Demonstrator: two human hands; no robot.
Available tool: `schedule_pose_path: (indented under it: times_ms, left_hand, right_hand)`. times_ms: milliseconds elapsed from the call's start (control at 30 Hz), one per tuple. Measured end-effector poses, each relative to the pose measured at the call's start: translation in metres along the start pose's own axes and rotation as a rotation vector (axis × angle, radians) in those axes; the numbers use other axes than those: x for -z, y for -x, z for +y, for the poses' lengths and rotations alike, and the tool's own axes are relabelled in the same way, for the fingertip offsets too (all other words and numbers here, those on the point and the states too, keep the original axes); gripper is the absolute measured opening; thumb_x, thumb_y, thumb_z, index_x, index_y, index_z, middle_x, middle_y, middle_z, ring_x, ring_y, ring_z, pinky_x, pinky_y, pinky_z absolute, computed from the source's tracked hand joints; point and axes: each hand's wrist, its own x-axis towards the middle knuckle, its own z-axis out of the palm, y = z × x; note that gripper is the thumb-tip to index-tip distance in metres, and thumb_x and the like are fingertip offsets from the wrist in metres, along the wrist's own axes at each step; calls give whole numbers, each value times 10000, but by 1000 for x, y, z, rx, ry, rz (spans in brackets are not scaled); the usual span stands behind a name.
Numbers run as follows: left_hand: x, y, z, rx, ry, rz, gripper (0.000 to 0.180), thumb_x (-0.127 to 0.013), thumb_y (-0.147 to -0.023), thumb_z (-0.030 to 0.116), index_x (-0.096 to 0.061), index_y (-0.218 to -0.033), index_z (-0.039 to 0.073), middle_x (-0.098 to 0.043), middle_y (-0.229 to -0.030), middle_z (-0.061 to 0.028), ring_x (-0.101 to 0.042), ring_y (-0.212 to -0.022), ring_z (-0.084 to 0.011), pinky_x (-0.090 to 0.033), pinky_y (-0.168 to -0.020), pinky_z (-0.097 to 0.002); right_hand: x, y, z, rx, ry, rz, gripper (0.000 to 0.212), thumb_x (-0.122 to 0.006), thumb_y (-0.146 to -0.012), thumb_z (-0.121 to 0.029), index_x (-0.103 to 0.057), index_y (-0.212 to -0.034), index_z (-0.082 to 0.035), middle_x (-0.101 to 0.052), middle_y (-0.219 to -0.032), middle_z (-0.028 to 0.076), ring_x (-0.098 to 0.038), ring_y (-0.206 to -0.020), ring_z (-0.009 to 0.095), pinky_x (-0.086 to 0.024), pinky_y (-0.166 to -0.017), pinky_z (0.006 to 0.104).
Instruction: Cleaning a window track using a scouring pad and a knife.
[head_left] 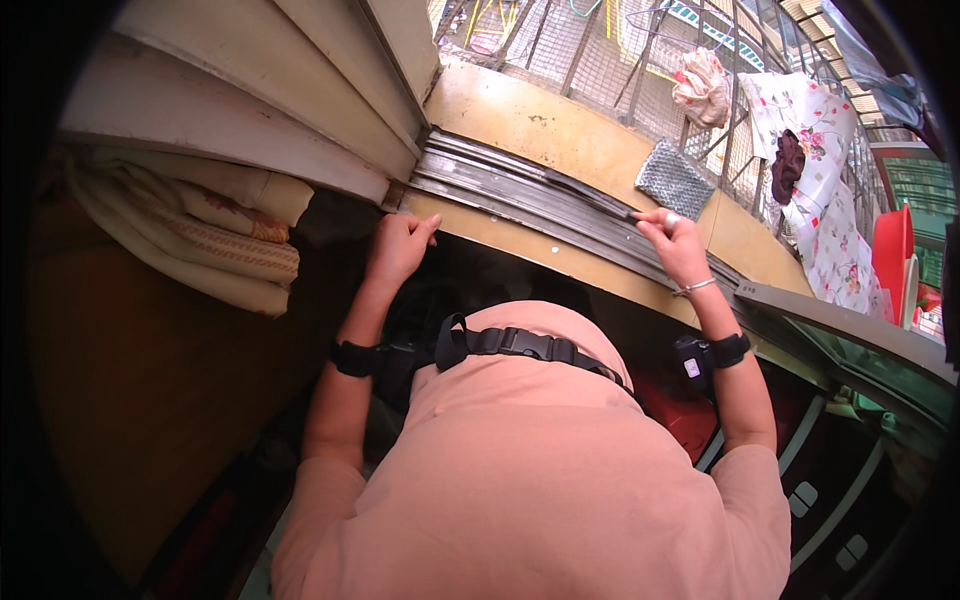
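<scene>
My right hand (673, 243) pinches the near end of a thin dark stick-like tool (590, 194). The tool lies along the grey metal window track (500, 180), its far end pointing left. What its tip is like is too small to tell. My left hand (401, 246) is curled closed at the left end of the yellow sill (480, 225), beside the window frame, with nothing seen in its fingers. Beyond the track, a silvery textured pad (675, 181) rests on the outer yellow ledge (540, 118), close to my right hand.
A folded cream curtain (220, 230) hangs at the left. Past the ledge is a metal window cage (590, 60) with a bundled cloth (702, 88), floral fabric (815, 150) and a red basin (892, 262). An open glass window sash (870, 345) juts in at the right, above dark drawers (830, 490).
</scene>
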Motion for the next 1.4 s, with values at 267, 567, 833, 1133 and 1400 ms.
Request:
schedule_pose_path:
  times_ms: [267,567,833,1133,1400]
  left_hand:
    - [-5,0,10,-6,-48,5,401,-635,-852,302,-646,-624,-27,-576,-513,-90,-513,-496,-101,-386,-510,-302]
    - [-7,-5,13,14,-54,-13,421,-622,-849,337,-645,-622,-18,-579,-536,-127,-556,-512,-167,-414,-529,-324]
    - [-10,-5,19,10,-73,-31,415,-630,-854,313,-643,-625,-33,-602,-540,-88,-552,-529,-97,-414,-535,-292]
    - [-9,0,11,-23,-57,-5,412,-617,-838,352,-655,-615,8,-565,-531,-153,-566,-501,-229,-418,-527,-351]
    - [-4,2,4,12,-50,-8,396,-624,-835,338,-654,-613,12,-581,-553,-160,-587,-521,-228,-425,-533,-349]
  right_hand:
    - [-4,-16,-25,254,138,276,111,-666,-801,-200,-718,-884,-147,-658,-736,57,-624,-636,243,-467,-565,330]
    - [7,-8,-7,0,-311,22,152,-647,-855,-180,-711,-908,-52,-572,-608,-45,-439,-562,20,-372,-519,217]
    - [-13,-38,-49,53,169,160,137,-661,-812,-250,-729,-908,-179,-632,-661,67,-601,-569,220,-447,-518,303]
    - [-16,-11,-21,91,-157,182,152,-680,-812,-253,-729,-918,-156,-583,-563,68,-537,-494,172,-391,-471,293]
    - [-55,-43,-73,149,264,125,198,-649,-815,-350,-718,-921,-197,-628,-626,81,-590,-568,254,-449,-547,357]
